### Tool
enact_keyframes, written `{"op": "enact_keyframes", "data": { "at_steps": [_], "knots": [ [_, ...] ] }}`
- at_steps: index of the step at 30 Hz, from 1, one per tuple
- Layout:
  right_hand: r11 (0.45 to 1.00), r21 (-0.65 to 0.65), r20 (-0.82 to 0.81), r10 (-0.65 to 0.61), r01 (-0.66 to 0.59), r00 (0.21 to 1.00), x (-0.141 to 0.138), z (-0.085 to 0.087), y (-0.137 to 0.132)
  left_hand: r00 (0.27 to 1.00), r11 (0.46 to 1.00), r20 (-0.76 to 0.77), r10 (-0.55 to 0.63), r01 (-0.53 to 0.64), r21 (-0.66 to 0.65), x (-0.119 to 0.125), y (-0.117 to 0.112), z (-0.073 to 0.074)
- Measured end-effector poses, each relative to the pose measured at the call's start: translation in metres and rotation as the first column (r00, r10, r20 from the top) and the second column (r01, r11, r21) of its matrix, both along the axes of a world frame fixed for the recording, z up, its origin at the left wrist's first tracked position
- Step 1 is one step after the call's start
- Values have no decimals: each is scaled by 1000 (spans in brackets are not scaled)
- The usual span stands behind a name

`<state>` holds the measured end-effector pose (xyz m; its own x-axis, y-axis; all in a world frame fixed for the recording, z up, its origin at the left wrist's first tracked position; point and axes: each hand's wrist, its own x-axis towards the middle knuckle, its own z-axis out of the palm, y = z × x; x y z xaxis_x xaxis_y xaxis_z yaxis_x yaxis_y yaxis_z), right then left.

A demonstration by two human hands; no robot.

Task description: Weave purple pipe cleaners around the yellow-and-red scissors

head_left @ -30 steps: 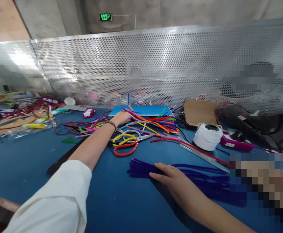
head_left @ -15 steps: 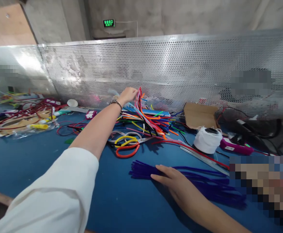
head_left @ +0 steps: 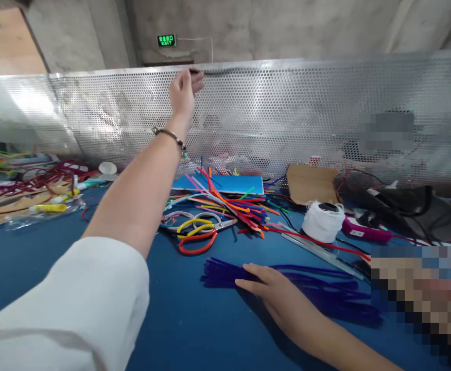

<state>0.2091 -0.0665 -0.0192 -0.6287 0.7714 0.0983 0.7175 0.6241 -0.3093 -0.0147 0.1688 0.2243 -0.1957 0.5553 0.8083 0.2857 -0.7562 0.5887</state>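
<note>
My left hand (head_left: 184, 93) is raised high in front of the perforated metal screen (head_left: 287, 113), above a pile of mixed-colour pipe cleaners (head_left: 229, 203). Its fingers are pinched together at the tips around something small and dark that I cannot make out. My right hand (head_left: 274, 291) lies flat, fingers stretched, on a bundle of dark purple pipe cleaners (head_left: 218, 272) on the blue table (head_left: 36, 257). Scissors with orange and yellow handles (head_left: 198, 234) lie just in front of the coloured pile.
A blue flat box (head_left: 225, 184) sits behind the pile. A white thread spool (head_left: 323, 220), a metal ruler (head_left: 318, 248), a brown cardboard piece (head_left: 312, 184) and a magenta tool (head_left: 362, 229) lie to the right. Red cords and clutter (head_left: 28, 185) fill the far left.
My left hand went from the coloured pile, lifted a bunch of pipe cleaners, and now is high up by the screen's top edge; the bunch has fallen back. My right hand stayed put.
</note>
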Motion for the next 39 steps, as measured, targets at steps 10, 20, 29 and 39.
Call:
{"op": "enact_keyframes", "data": {
  "at_steps": [10,20,29,39],
  "knots": [
    [998,61,-25,5,-3,1000,1,-18,6,875,887,-402,-270,64,-456,36,-46,-66],
    [999,42,-12,32,-31,999,2,-6,2,699,919,-683,-212,-95,-382,33,-3,-149],
    [998,61,-59,12,-8,998,3,-13,4,37,951,-957,-288,132,-281,78,-36,-165],
    [1000,-12,-5,1,-1,1000,1,-5,3,156,981,-975,-160,-84,-174,93,-3,-132]
  ]
}}
